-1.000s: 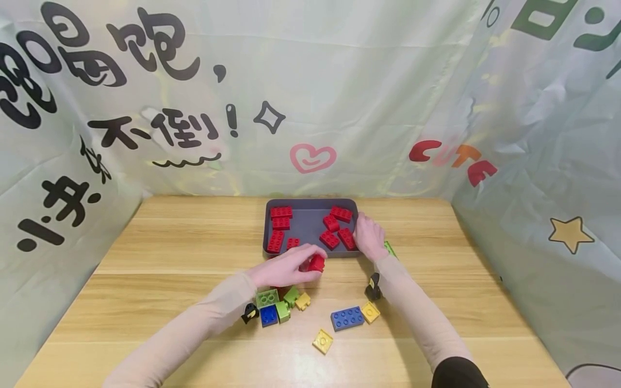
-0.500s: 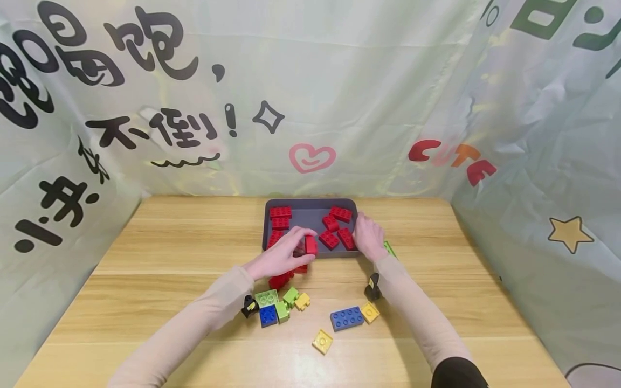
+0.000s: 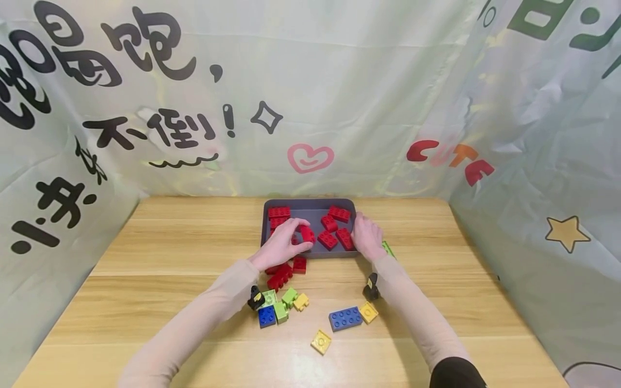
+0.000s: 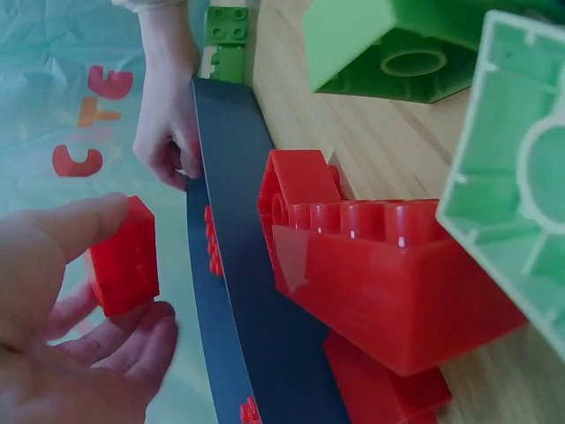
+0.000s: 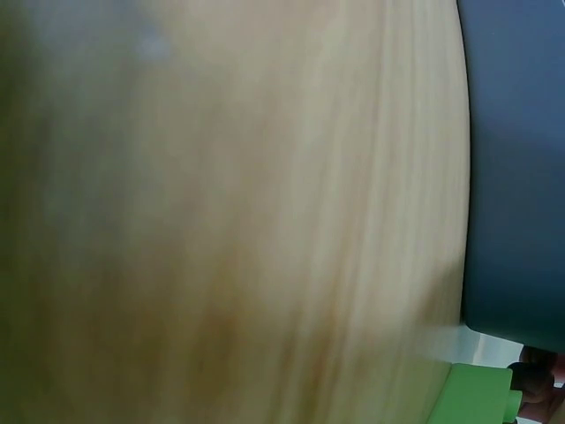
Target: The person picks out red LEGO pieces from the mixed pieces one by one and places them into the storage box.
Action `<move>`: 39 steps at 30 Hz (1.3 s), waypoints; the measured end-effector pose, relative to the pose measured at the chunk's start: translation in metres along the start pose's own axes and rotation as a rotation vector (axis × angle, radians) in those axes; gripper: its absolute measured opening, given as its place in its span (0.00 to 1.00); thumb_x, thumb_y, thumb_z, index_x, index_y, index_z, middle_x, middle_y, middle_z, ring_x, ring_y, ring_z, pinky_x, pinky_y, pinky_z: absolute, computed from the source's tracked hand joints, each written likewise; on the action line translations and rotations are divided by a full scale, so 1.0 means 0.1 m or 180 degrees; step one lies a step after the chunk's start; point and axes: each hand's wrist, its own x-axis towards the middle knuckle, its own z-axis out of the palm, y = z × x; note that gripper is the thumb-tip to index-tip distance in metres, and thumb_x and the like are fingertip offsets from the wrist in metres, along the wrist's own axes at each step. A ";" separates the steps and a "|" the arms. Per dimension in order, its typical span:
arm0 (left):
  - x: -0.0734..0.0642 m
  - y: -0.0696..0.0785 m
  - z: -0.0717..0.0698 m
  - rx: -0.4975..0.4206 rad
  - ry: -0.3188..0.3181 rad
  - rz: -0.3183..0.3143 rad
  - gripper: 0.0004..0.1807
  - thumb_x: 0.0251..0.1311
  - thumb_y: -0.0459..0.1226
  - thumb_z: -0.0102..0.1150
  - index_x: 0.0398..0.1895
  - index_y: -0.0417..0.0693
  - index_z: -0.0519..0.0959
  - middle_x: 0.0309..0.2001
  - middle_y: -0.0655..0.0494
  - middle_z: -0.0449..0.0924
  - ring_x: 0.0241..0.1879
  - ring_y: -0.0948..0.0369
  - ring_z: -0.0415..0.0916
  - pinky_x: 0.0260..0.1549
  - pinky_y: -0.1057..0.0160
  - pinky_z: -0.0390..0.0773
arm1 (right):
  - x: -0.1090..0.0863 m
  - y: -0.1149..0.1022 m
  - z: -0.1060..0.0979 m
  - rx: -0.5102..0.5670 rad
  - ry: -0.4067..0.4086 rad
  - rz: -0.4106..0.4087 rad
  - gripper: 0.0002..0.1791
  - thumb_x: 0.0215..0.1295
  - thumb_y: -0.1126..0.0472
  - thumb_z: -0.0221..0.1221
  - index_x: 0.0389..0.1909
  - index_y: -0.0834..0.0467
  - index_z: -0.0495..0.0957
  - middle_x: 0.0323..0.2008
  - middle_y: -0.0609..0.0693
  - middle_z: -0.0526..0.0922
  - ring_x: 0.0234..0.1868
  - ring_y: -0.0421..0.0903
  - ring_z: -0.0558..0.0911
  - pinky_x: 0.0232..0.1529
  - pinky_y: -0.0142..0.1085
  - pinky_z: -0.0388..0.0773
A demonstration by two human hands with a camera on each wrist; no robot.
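My left hand (image 3: 278, 248) pinches a red toy building brick (image 4: 124, 261) between thumb and fingers, over the front part of the dark grey tray (image 3: 312, 215). Several red bricks lie in the tray, some along its left side, others such as this red brick (image 3: 327, 240) toward the right; my left hand hides part of the left group. At the tray's right side, my right hand (image 3: 368, 237) grips the rim with curled fingers. Just in front of the tray, beneath my left wrist, more red bricks (image 3: 280, 277) lie on the table.
Nearer the front lie green bricks (image 3: 281, 312), a dark blue brick (image 3: 267, 317) and a small yellow brick (image 3: 301, 302). Farther right are a long blue brick (image 3: 345, 318) and two yellow pieces, one a flat yellow brick (image 3: 321, 342). A green brick (image 3: 388, 249) sits beside my right wrist.
My left hand has carried the red brick from in front of the tray forward and slightly left, over the tray, uncovering red bricks on the table. My right hand stays at the rim.
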 end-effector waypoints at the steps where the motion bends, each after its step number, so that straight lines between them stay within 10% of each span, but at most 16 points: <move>1: 0.01 0.01 0.00 0.0012 0.0025 -0.0038 0.27 0.63 0.43 0.68 0.62 0.46 0.72 0.51 0.51 0.79 0.51 0.50 0.77 0.46 0.58 0.79 | 0.00 0.00 0.00 0.0000 0.0001 0.0004 0.09 0.69 0.65 0.53 0.46 0.65 0.75 0.38 0.64 0.86 0.35 0.66 0.86 0.31 0.57 0.82; 39: 0.33 -0.03 0.22 0.0877 -0.0278 -0.0629 0.18 0.58 0.43 0.73 0.49 0.51 0.81 0.46 0.53 0.87 0.42 0.54 0.80 0.44 0.55 0.81 | -0.01 -0.01 -0.01 -0.0009 0.0060 -0.0018 0.09 0.67 0.66 0.54 0.45 0.65 0.75 0.37 0.64 0.86 0.33 0.67 0.85 0.30 0.58 0.82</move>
